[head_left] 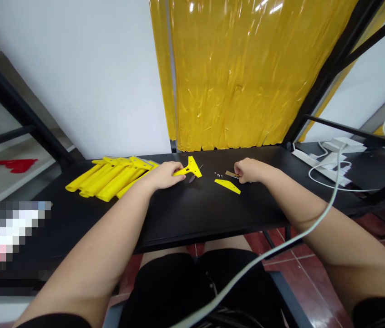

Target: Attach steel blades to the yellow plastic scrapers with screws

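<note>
My left hand (168, 175) is closed round the handle of a yellow scraper (190, 168), whose wide head points right over the black table. Partly under that scraper lies a small screwdriver (193, 178) with a thin shaft. Between the fingers of my right hand (246, 171) is a thin flat blade (231, 174), brownish on its face; part of it is hidden by the hand. Just in front of the right hand lies a loose yellow cover plate (227, 185) with small holes. Several tiny screws (219, 175) are scattered left of the blade.
A pile of yellow scrapers (110, 177) lies left of my left hand. White power strips and cables (329, 164) sit at the right. One pale cable (274, 250) hangs across the view before my right arm. Yellow plastic strips (233, 91) hang behind the black table (192, 214).
</note>
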Available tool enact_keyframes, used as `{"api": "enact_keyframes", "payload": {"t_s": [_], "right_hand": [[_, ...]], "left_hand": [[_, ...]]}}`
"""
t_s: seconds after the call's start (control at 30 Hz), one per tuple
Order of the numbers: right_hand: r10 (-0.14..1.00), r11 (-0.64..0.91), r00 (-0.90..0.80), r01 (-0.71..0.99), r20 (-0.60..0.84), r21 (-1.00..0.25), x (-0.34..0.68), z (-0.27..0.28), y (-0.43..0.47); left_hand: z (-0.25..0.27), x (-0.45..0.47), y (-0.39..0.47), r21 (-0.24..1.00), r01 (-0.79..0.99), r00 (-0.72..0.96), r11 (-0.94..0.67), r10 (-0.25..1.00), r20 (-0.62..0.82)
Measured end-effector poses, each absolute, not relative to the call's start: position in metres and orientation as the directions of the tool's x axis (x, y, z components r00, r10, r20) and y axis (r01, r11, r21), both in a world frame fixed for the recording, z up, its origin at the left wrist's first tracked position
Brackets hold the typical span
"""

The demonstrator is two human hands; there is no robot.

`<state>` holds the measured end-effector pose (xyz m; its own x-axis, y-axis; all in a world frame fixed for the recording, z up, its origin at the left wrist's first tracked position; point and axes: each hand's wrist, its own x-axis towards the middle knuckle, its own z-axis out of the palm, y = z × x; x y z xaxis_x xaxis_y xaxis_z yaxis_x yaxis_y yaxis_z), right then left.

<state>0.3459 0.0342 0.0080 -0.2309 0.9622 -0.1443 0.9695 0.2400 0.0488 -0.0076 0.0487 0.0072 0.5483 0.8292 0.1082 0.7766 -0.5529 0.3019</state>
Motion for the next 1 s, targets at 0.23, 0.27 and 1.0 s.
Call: {"api": "enact_keyframes", "payload": {"t_s": [0.23,0.27,1.0], "right_hand": [[0.951,0.292,-0.277,0.95,-0.136,0.111,0.341,0.005,0.033],[0.952,0.289,-0.273,0.951,-0.137,0.108,0.341,0.004,0.033],[0.853,0.493,-0.416,0.841,0.314,-0.222,0.433,-0.05,-0.135]], "left_hand": [[0.006,-0.009,0.05,0.304,0.771,0.554,-0.56,0.825,0.116],[0.006,-0.009,0.05,0.304,0.769,0.556,-0.562,0.823,0.114],[0.015,-0.003,0.042,0.301,0.78,0.542,-0.549,0.833,0.113]]}}
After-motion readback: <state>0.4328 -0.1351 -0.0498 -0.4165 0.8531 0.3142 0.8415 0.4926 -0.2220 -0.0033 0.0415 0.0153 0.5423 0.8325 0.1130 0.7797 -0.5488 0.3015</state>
